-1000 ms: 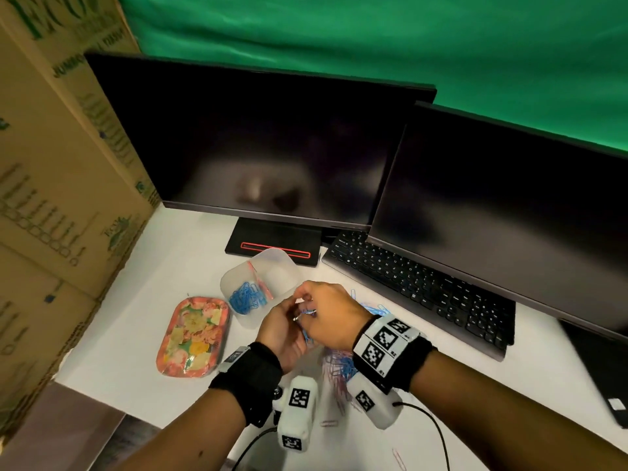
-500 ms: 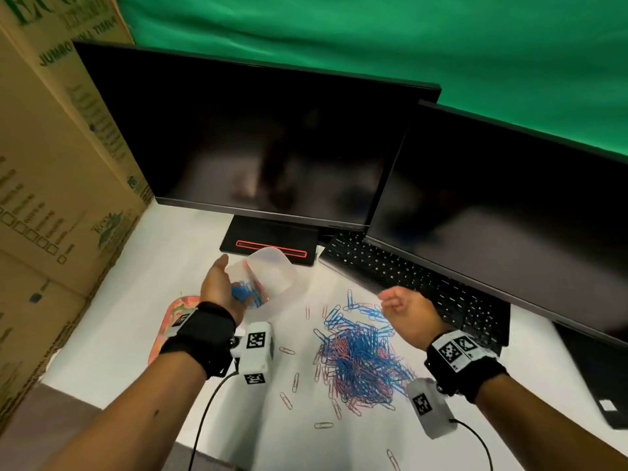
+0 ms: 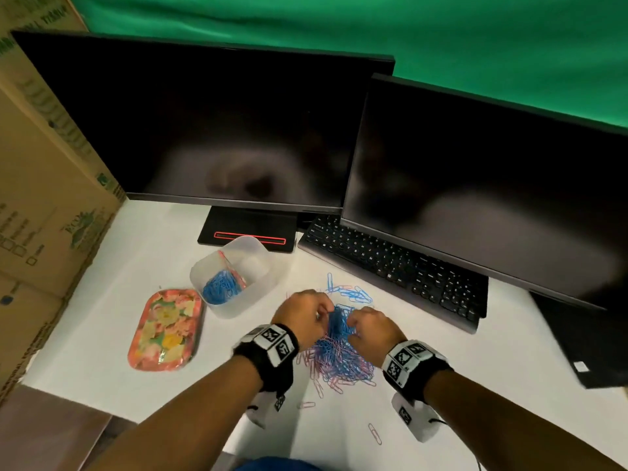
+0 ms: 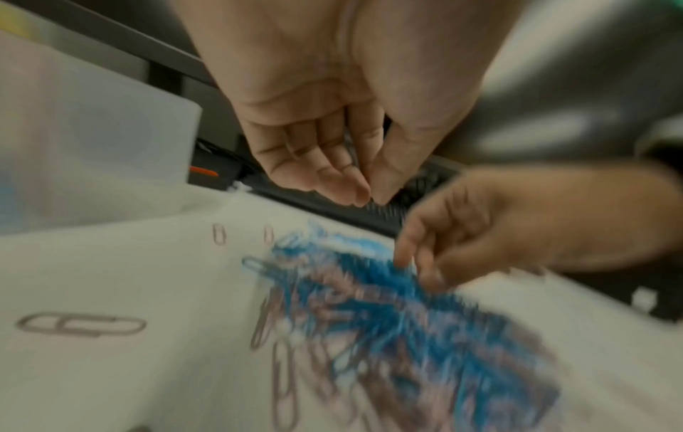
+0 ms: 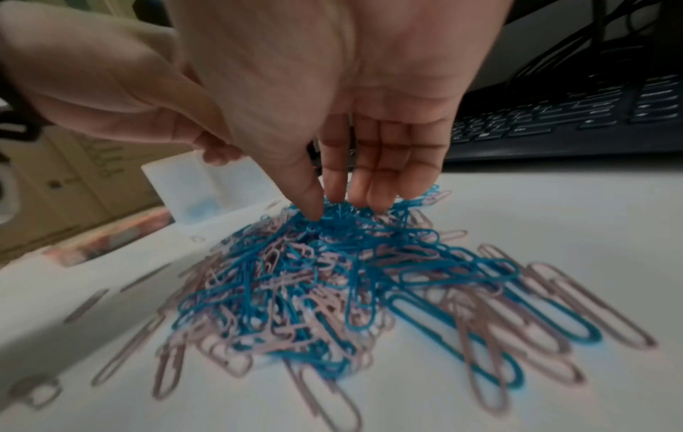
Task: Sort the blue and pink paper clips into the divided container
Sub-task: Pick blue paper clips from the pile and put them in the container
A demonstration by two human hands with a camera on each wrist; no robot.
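white desk (image 3: 102, 334): divided container (image 3: 238, 311) at left holds blue clips in one compartment. left hand (image 3: 302, 317), fingertips pinched together, holding nothing visible, and right hand (image 3: 372, 329), fingers loosely spread, dip into the tangled clip pile (image 3: 339, 358); a pink clip could ride along with blues.

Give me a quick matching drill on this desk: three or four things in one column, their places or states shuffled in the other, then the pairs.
Things:
1. divided container
2. floral tray
3. mixed clip pile
4. keyboard

Places or states:
A. partly under the right-hand monitor
B. between the two hands, on the white desk
C. holds a heap of blue clips in one compartment
D. left of the container, near the cardboard box

Pairs: 1-C, 2-D, 3-B, 4-A
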